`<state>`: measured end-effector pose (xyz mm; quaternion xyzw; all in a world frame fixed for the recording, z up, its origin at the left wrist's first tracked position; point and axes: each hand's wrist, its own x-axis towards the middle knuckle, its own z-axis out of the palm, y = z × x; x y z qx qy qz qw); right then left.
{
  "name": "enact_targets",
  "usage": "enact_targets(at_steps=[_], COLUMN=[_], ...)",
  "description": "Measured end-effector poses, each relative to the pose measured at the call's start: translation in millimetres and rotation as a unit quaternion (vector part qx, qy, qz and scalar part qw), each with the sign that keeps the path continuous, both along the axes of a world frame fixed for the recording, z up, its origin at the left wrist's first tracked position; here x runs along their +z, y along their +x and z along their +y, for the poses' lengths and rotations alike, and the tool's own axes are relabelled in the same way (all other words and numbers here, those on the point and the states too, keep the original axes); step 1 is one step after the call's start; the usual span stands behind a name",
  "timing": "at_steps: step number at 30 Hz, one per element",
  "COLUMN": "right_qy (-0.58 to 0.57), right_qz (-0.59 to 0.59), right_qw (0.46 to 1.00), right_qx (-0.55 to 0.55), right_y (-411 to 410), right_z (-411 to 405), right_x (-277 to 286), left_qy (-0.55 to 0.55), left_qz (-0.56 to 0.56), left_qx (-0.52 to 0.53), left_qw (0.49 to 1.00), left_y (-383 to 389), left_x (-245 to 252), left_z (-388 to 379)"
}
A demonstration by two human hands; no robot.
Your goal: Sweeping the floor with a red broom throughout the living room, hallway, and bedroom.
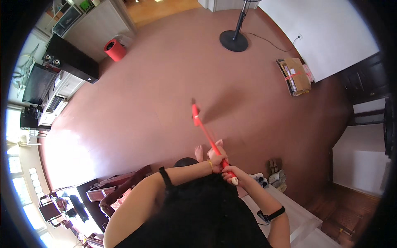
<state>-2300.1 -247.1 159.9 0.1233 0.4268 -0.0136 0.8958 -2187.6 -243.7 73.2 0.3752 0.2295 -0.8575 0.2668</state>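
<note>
Both my hands grip the red pole of what looks like a broom (208, 135), which slants away from my body toward the floor. My left hand (218, 159) wraps the pole below my right one, with a yellow band at its wrist. Up near the pole's white end cap, my right hand (232, 174) is closed around it. The red head (195, 114) is down at the reddish-brown floor (149, 93), narrow and seen edge-on. Its dark tip is blurred, so bristles cannot be made out. My bare feet (199, 152) show just beyond my hands.
A black pedestal fan (234, 40) trails a cord to a wall socket. Tied flattened cardboard (297, 76) lies by the right wall. A red bin (115, 50) and a black speaker (73, 59) stand left. Shoes (276, 176) sit near my right; wooden furniture (124, 186) is near my left.
</note>
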Motion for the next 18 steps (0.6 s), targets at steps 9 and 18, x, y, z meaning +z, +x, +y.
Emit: enact_targets(at_steps=[9, 18], right_qy=[0.236, 0.133], right_qz=[-0.191, -0.171], right_qw=[0.952, 0.956], right_qx=[-0.052, -0.197], right_y=[107, 52], right_z=[-58, -105], right_x=[-82, -114], left_qy=[0.077, 0.051], left_qz=[-0.081, -0.055], left_qx=[0.091, -0.077], left_qw=[0.990, 0.994], left_y=[124, 60], left_x=[-46, -119], left_z=[-21, -91])
